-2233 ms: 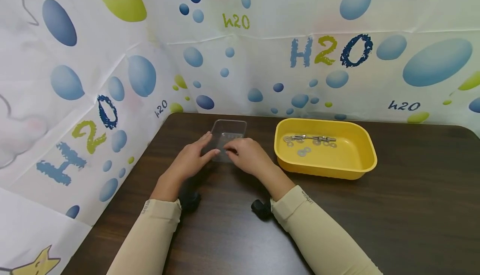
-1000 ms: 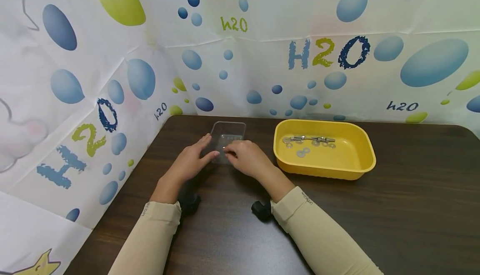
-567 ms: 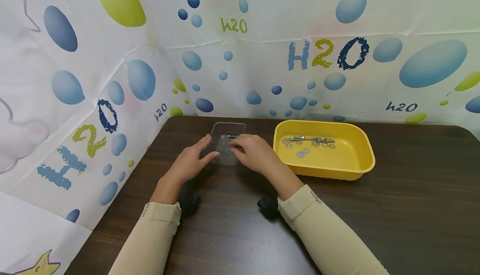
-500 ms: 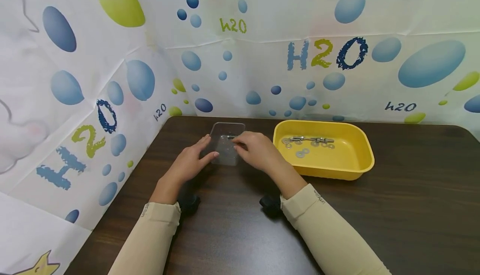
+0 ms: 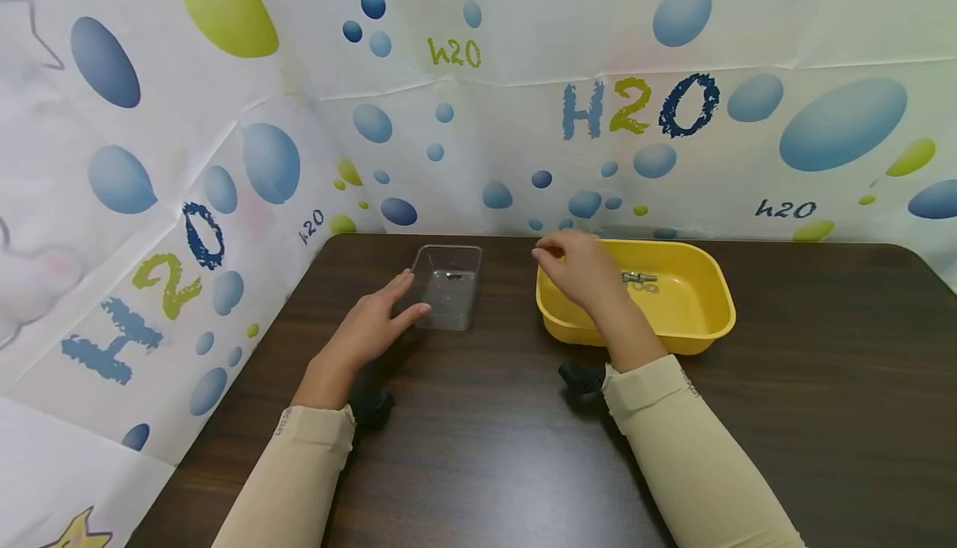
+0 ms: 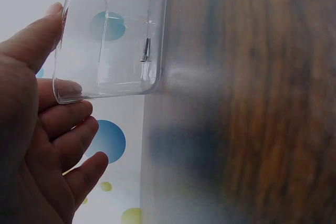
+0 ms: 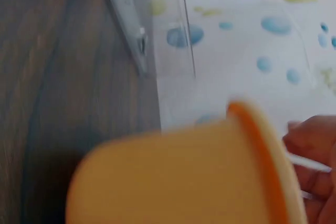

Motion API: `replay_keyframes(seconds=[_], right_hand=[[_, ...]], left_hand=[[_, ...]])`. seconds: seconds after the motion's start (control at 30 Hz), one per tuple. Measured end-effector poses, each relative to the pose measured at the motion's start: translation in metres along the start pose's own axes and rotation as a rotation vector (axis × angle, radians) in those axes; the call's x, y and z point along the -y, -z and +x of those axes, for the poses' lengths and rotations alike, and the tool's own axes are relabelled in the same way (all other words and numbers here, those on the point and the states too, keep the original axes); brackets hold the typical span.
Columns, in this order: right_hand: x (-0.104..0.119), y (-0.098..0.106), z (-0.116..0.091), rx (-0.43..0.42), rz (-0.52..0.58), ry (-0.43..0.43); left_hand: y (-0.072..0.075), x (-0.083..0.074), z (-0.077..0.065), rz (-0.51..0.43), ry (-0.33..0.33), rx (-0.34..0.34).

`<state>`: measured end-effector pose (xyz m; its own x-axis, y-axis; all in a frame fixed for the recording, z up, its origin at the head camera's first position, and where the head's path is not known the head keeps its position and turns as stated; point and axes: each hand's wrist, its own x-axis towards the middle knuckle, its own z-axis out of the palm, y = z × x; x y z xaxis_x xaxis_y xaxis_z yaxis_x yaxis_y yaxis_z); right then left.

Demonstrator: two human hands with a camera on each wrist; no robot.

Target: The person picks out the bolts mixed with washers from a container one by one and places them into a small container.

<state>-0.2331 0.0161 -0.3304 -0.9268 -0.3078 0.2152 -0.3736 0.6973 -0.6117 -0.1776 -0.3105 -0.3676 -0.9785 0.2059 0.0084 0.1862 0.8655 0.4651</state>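
Observation:
My left hand (image 5: pixel 368 328) rests at the near left corner of a clear plastic box (image 5: pixel 449 312). In the left wrist view the thumb and index finger lie straight against its walls, the other fingers loosely bent below. One small silver bolt-like piece (image 6: pixel 146 50) lies on the bottom of the box. My right hand (image 5: pixel 586 270) hangs over the left rim of a yellow plastic bin (image 5: pixel 703 340), fingers loosely curled, with nothing visible between them. Inside the bin, silver bolts (image 5: pixel 639 277) and flat washers (image 5: pixel 647 288) show past the hand, which hides the others.
Both containers stand on a dark wooden table (image 5: pixel 478 432), the box left of the bin, with a strip of tabletop between them. A white sheet printed with blue and green drops (image 5: pixel 449 158) hangs behind and along the left side.
My right hand has left the clear box, where the small metal piece now lies, and has moved right to above the yellow bin. The left hand stays at the box.

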Motion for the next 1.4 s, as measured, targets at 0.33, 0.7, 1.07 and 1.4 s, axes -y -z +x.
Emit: replay_keyframes(seconds=[0.33,0.7,1.07,1.4], right_hand=[[-0.035,0.004,0.003,0.241,-0.117,-0.235],[-0.04,0.0,0.004,0.367,-0.148,-0.213],[-0.039,-0.002,0.003,0.342,-0.19,-0.21],[-0.037,-0.008,0.0,0.371,-0.142,-0.22]], left_hand=[[0.001,0.0,0.0,0.006,0.0,0.003],[0.003,0.0,0.001,0.001,0.009,0.01],[0.002,0.0,0.001,0.0,0.022,0.02],[0.002,0.002,-0.001,-0.009,0.022,0.024]])
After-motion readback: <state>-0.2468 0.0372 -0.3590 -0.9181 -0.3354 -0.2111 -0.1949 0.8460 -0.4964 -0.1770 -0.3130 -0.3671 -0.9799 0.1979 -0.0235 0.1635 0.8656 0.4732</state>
